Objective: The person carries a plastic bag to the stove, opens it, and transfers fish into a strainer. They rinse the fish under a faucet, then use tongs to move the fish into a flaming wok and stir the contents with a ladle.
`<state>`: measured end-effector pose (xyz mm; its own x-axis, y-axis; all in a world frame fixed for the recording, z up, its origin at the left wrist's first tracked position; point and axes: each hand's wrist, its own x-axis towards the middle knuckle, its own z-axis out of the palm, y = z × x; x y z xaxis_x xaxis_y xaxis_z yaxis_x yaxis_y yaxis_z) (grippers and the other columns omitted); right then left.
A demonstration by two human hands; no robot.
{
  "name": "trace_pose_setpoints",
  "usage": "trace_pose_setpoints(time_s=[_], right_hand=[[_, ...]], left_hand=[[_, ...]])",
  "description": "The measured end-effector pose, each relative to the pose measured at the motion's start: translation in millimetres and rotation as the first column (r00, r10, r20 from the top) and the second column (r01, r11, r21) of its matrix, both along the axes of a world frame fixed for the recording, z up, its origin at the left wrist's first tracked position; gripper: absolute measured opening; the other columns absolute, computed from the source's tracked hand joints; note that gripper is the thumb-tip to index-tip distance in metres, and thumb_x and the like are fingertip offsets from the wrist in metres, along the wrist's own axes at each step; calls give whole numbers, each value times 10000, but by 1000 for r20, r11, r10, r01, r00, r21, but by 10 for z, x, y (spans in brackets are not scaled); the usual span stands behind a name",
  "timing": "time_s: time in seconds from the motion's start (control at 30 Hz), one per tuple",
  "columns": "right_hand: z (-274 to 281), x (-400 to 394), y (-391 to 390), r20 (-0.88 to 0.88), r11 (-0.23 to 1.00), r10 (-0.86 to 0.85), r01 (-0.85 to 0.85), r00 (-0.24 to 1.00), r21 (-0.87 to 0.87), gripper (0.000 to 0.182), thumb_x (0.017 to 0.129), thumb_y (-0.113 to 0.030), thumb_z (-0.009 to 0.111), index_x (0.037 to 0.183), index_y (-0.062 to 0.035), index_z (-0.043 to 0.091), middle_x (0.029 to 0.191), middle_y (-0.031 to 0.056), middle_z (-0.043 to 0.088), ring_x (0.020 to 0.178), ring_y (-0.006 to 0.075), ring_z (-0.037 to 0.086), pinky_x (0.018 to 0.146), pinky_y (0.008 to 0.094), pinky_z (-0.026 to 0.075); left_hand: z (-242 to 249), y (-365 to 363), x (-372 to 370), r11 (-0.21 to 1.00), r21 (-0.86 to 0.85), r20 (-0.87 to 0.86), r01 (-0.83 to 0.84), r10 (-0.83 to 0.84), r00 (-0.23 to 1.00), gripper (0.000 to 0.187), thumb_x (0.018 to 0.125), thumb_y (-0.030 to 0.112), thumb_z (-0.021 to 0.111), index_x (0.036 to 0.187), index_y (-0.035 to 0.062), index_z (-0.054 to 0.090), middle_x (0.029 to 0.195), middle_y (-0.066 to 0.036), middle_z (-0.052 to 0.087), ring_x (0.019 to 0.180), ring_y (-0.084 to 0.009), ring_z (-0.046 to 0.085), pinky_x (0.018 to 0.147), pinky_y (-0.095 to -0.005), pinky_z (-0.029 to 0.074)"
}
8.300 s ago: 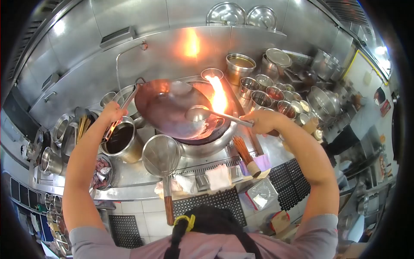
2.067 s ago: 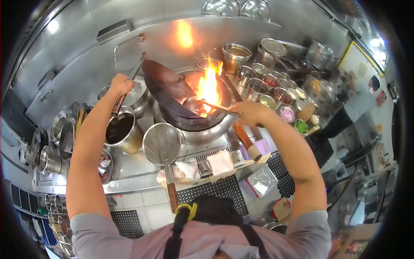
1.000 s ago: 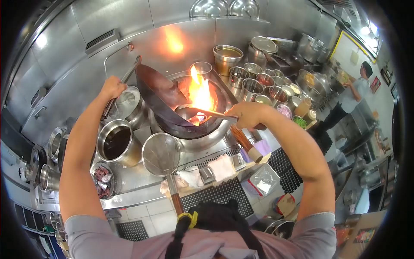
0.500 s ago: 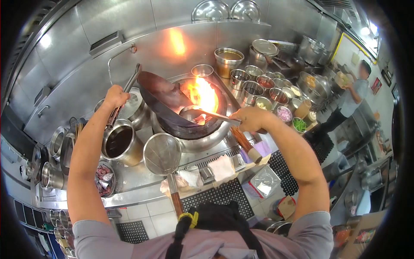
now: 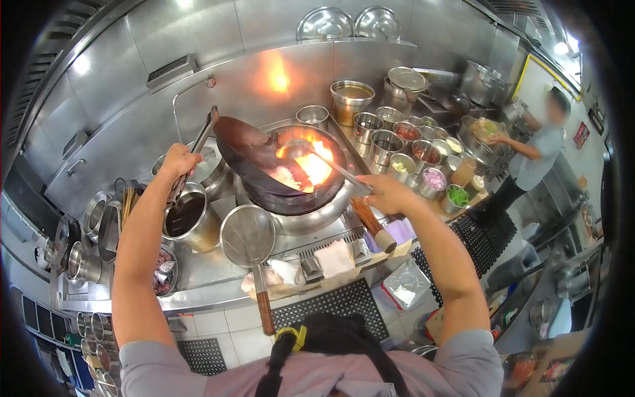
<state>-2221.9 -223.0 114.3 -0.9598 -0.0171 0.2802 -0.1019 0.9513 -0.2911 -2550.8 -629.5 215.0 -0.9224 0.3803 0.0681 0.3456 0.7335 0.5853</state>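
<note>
My left hand (image 5: 178,162) is closed around a long metal handle (image 5: 204,131) at the left side of a dark wok (image 5: 245,149). How that handle joins the wok is not clear. The wok tilts over a burner ring (image 5: 291,202), and tall orange flames (image 5: 314,165) rise at its right side. With my right hand (image 5: 387,193) I grip the handle of a ladle (image 5: 334,169), whose bowl is over the wok among the flames, blurred. The food in the wok is hard to make out. A bundled bamboo brush (image 5: 372,225) lies just below my right hand.
A wire strainer (image 5: 248,235) rests across the pot of dark liquid's right side. That pot (image 5: 192,221) stands left of the burner. Several ingredient tins (image 5: 426,155) crowd the right, beside a broth pot (image 5: 352,102). Folded cloths (image 5: 333,258) line the front edge. Another person (image 5: 539,152) stands at far right.
The ladle's bowl has moved up and away from me over the wok. The flames look lower and more spread inside it. The other person's arm and held item have shifted left.
</note>
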Motion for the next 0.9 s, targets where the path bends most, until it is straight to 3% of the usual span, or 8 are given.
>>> trace_pose_setpoints(time_s=[0.03,0.13,0.2,0.3,0.43,0.6,0.8,0.9], right_hand=[[-92,113,34,-134,1000,-2,2,991,-1,597,808,-156,661,1372,-54,490,896,185,691,834,328,674,760,398,526],[-48,680,-47,55,917,-206,212,977,-336,579,824,-137,665,1369,-51,491,755,135,661,674,243,642,637,369,515],[-147,1110,-90,193,833,-350,399,917,-384,612,814,-138,687,1375,-25,471,836,192,685,714,298,673,663,367,520],[-914,1722,-2,21,809,-414,379,910,-449,611,825,-144,684,1383,-24,466,682,146,650,565,243,614,572,350,495],[-1667,2284,137,128,728,-452,449,883,-518,628,799,-99,689,1375,8,463,640,111,597,534,171,542,541,316,462],[-2266,2426,278,215,763,-421,472,881,-442,607,847,-184,629,1413,-83,432,674,169,635,626,376,626,594,467,477],[-2671,2438,405,202,819,-442,485,874,-305,602,842,-222,632,1404,-120,442,678,164,640,628,387,613,612,481,480],[-2475,2362,456,130,886,-425,441,896,-140,619,824,-187,672,1393,-91,449,936,202,653,838,389,631,758,446,502]], left_hand=[[16,-23,73,1000,9,10,5,-5,1000,304,756,222,715,605,-25,623,511,-102,590,433,-191,573,476,-345,461],[-43,-213,281,998,66,13,-8,7,1000,328,762,245,724,599,-19,616,510,-92,585,433,-175,566,457,-337,439],[-208,-433,413,979,206,-3,0,0,1000,332,805,288,705,634,13,633,515,-55,562,411,-153,525,428,-309,403],[-181,-690,1115,905,410,130,-113,65,989,301,853,322,673,777,32,654,529,-13,525,405,-113,478,395,-266,375],[-687,-678,1951,540,794,304,-278,43,952,368,901,327,631,1085,10,593,734,-17,589,455,-82,485,371,-225,363],[-1411,-211,2730,173,920,367,-351,-68,928,265,890,229,600,1070,38,564,745,-52,588,488,-125,511,404,-247,403],[-1513,26,3525,227,855,411,-466,249,877,278,869,273,681,943,49,534,700,-56,552,439,-117,485,371,-252,390],[-1638,-200,3735,360,801,350,-478,367,862,275,873,298,685,855,55,557,669,-51,573,429,-112,487,371,-247,381]])
